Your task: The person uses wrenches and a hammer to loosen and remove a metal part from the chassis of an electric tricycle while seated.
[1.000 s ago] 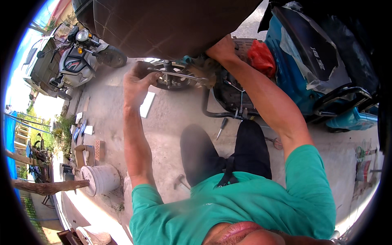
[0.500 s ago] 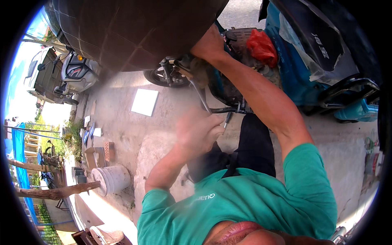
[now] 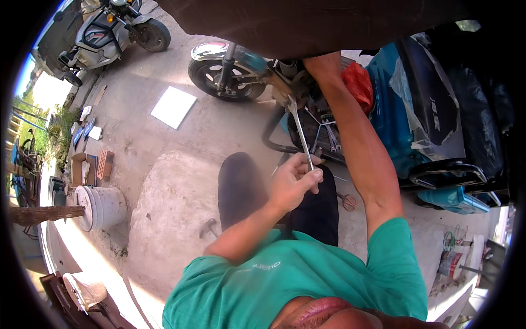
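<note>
My left hand (image 3: pixel 296 183) is closed around the lower end of a long silver wrench (image 3: pixel 301 129), thumb and fingers pinching its shaft. The wrench slants upward, and its far end meets the dirty metal parts behind the front wheel (image 3: pixel 224 77) of a blue motorcycle (image 3: pixel 386 109). My right arm reaches up to the same part of the motorcycle. Only the back of my right hand (image 3: pixel 324 67) shows; its fingers are hidden behind a dark brown shape (image 3: pixel 329 24) across the top of the view. Several smaller wrenches (image 3: pixel 332 138) lie beside my right forearm.
A red plastic bag (image 3: pixel 357 88) rests on the motorcycle. On the concrete floor are a white square panel (image 3: pixel 173 107), red-handled scissors or pliers (image 3: pixel 348 202), a brick (image 3: pixel 104 164), a cardboard box (image 3: pixel 80 171) and a white bucket (image 3: pixel 109 208). A three-wheeler (image 3: pixel 101 41) stands far left.
The view has shifted, showing more of the front wheel. My left hand, blurred by motion before, is now sharp and pinching the wrench. My right hand remains up at the motorcycle.
</note>
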Demonstrator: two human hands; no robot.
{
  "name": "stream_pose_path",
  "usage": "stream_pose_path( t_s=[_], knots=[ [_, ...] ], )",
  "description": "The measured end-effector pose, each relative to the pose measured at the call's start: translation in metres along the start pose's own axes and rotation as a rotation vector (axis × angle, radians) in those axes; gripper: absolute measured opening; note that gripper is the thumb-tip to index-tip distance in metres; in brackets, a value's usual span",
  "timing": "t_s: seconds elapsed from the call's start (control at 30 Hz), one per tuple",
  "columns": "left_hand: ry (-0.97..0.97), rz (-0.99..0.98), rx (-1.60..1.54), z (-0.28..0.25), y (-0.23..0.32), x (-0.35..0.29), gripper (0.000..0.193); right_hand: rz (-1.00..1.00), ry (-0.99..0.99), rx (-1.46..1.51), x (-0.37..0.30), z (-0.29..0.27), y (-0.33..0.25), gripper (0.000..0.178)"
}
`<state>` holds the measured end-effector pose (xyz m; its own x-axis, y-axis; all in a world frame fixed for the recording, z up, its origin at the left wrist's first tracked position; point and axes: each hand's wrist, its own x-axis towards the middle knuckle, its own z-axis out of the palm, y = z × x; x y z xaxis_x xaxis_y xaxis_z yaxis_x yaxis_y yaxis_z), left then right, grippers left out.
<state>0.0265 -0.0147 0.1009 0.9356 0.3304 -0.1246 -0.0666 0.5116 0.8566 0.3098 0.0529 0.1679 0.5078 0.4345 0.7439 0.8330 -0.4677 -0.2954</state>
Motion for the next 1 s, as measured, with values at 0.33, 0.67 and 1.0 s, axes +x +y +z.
stream_pose_path(
  t_s=[0.33,0.67,1.0],
  knots=[
    [0.306,0.167,0.677,-0.137,0.002,0.097,0.023,-0.064,-0.139,-0.122,0.003,-0.028,-0.019,0.041],
    [0.231,0.666,1.43,-0.136,0.195,0.106,0.031,-0.056,-0.017,-0.071,-0.005,-0.009,-0.002,0.044],
    [-0.004,1.2,1.704,-0.035,0.245,0.056,0.025,0.195,0.009,0.019,-0.002,-0.01,-0.016,0.056]
  ],
)
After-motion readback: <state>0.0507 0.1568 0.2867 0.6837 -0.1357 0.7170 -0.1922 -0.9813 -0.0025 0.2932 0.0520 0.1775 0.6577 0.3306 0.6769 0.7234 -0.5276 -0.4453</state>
